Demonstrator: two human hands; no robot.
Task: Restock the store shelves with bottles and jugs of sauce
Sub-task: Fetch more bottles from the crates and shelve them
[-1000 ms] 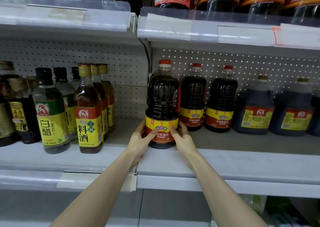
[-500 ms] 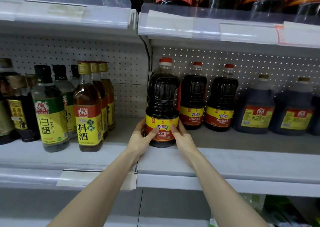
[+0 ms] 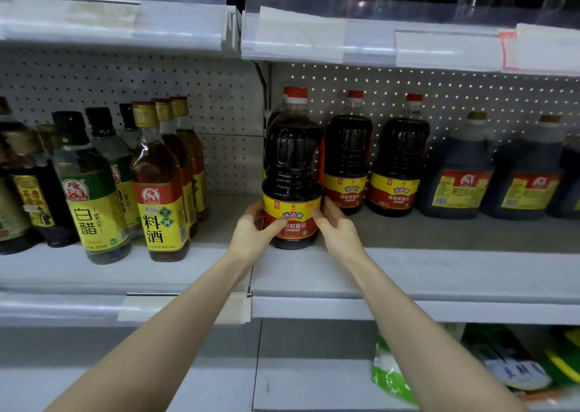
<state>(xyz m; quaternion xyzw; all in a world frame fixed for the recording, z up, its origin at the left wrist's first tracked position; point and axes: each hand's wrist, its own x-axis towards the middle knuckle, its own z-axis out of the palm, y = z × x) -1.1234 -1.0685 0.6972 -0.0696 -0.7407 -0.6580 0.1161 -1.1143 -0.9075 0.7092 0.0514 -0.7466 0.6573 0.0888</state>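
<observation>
Head view: we find a person's left hand [image 3: 251, 234] and right hand [image 3: 338, 231] cupped round the lower label of a large soy sauce bottle [image 3: 292, 160]. The bottle stands upright near the front of the middle shelf [image 3: 439, 267], at the left end of its bay. The left hand's fingers wrap the label with the thumb across its front. The right hand holds more loosely, thumb and forefinger touching the label's other side. We judge the two-sided hold is meant to square the label to the aisle and line the bottle up with a matching one just behind it, of which only the cap shows.

Two more bottles [image 3: 398, 157] of the same dark sauce stand further back to the right, then squat dark jugs [image 3: 455, 173] with red-and-yellow labels. All are capped and look full. In the left bay a white vinegar bottle [image 3: 89, 188] and amber cooking wine bottles [image 3: 158, 185] fill their rows. The front strip right of the hands lies bare — room, in our view, for more stock.
</observation>
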